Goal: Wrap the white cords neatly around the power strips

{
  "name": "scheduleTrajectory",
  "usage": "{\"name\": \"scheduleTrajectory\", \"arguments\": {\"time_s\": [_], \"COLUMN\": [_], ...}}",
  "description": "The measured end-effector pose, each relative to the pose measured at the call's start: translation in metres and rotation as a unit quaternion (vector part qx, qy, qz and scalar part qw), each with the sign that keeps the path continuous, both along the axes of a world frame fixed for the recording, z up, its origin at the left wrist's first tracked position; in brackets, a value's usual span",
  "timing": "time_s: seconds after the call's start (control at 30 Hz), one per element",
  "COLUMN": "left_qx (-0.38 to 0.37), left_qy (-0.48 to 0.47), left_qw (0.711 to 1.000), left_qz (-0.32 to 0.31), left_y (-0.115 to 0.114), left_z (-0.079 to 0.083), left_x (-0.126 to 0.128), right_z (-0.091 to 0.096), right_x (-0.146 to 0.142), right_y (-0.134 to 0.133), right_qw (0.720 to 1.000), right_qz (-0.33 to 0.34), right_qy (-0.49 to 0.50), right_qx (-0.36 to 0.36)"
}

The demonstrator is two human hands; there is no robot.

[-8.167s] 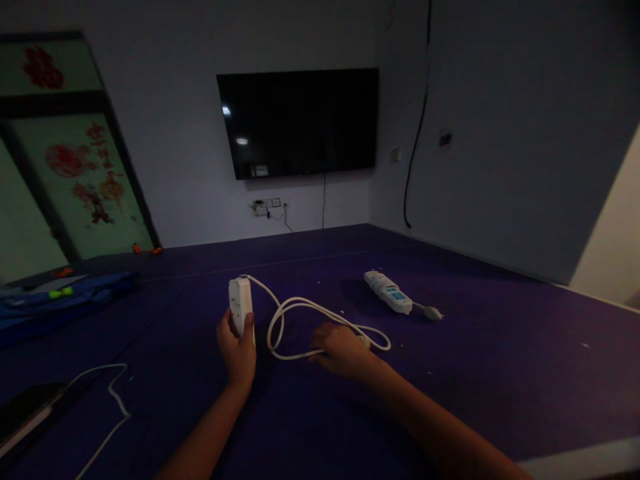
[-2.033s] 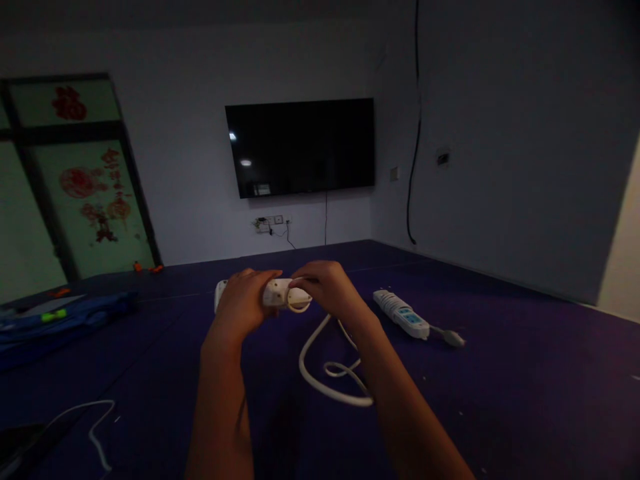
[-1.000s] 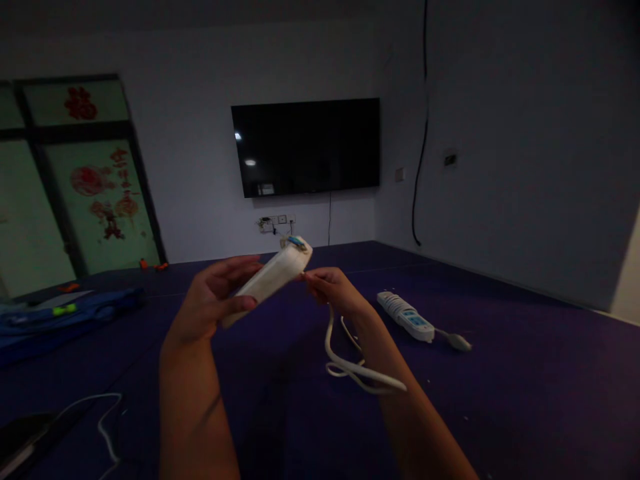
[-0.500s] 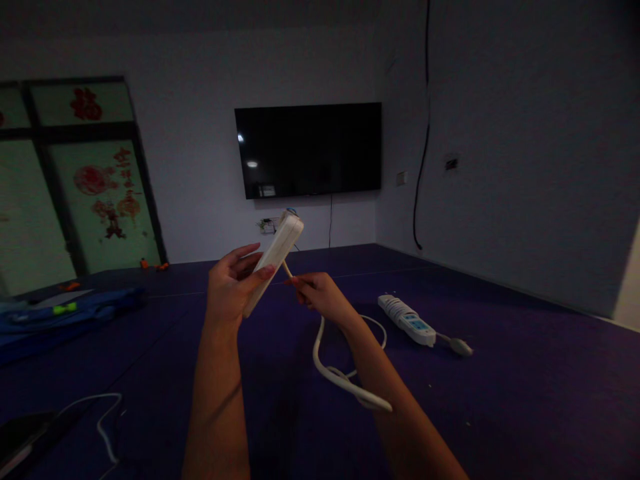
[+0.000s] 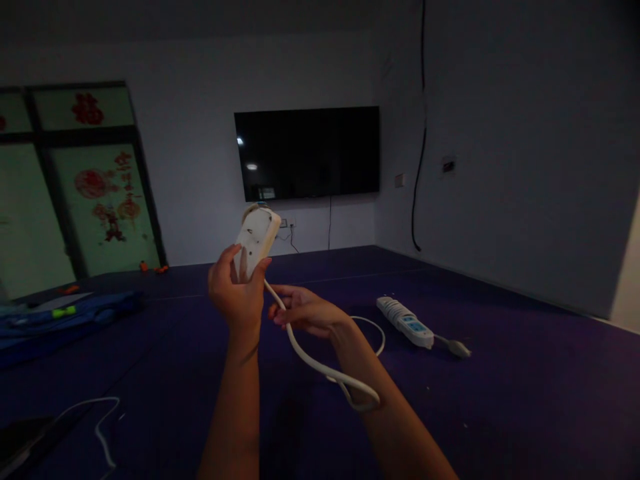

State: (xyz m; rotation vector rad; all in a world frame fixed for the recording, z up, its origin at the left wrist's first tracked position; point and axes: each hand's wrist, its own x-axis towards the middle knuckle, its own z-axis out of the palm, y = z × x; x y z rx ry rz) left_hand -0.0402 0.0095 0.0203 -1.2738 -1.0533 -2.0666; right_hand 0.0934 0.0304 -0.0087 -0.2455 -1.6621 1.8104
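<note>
My left hand [image 5: 235, 283] grips a white power strip [image 5: 256, 237] and holds it up at a slant, its flat underside with small holes turned toward me. White cord [image 5: 320, 365] bends around the strip's far end and also runs down beside my left thumb. My right hand [image 5: 307, 310] has its fingers around that cord just below the strip. From there the cord sags in a thick curve to my right forearm and loops behind it on the purple surface. The cord's plug does not show.
Another white power strip [image 5: 415, 328], its cord wound around it, lies on the purple surface [image 5: 525, 400] to the right. Blue cloth [image 5: 105, 310] lies at the left. A thin white cable [image 5: 103, 427] and a dark object are at the lower left. A television [image 5: 310, 153] hangs on the wall.
The held power strip has turned from edge-on to show its underside and moved slightly left. My right hand has shifted down and left along the cord.
</note>
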Motion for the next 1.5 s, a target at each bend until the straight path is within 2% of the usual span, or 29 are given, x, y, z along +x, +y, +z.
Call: {"name": "scheduleTrajectory", "arguments": {"time_s": [0.13,0.33,0.53,0.73,0.8,0.9,0.97,1.07,1.17,1.3,1.4,1.5], "left_qx": [-0.017,-0.081,-0.093,-0.114,-0.132,-0.167,-0.194,-0.207,-0.19,-0.205,-0.267,-0.337], "left_qy": [0.088,0.152,0.119,0.097,0.092,0.115,0.154,0.18,0.178,0.239,0.289,0.297], "left_qw": [0.993,0.979,0.982,0.979,0.977,0.973,0.965,0.958,0.962,0.948,0.919,0.89], "left_qz": [0.081,0.111,0.112,0.136,0.138,0.113,0.088,0.079,0.083,0.044,-0.011,-0.079], "left_y": [0.008,0.011,0.009,0.014,0.017,0.019,0.02,0.022,0.026,0.024,0.012,-0.008], "left_z": [-0.008,-0.014,-0.012,-0.017,-0.02,-0.024,-0.025,-0.024,-0.022,-0.015,-0.007,0.002], "left_x": [0.009,0.008,-0.008,-0.031,-0.037,-0.042,-0.043,-0.043,-0.042,-0.041,-0.039,-0.03], "right_z": [-0.004,0.004,0.017,0.034,0.037,0.04,0.041,0.04,0.039,0.037,0.037,0.037], "right_x": [0.006,0.018,0.025,0.05,0.056,0.054,0.05,0.044,0.041,0.043,0.05,0.06], "right_y": [0.007,-0.003,-0.024,-0.046,-0.05,-0.049,-0.045,-0.036,-0.03,-0.024,-0.02,-0.016], "right_qw": [1.0,0.998,0.992,0.983,0.98,0.962,0.937,0.89,0.838,0.771,0.727,0.701], "right_qz": [0.021,0.011,0.05,0.107,0.056,-0.134,-0.25,-0.362,-0.443,-0.533,-0.585,-0.611], "right_qy": [-0.012,-0.067,-0.105,-0.088,-0.085,-0.068,-0.029,0.033,0.077,0.083,0.092,0.113], "right_qx": [0.005,0.019,0.039,0.12,0.173,0.226,0.243,0.275,0.311,0.338,0.347,0.349]}}
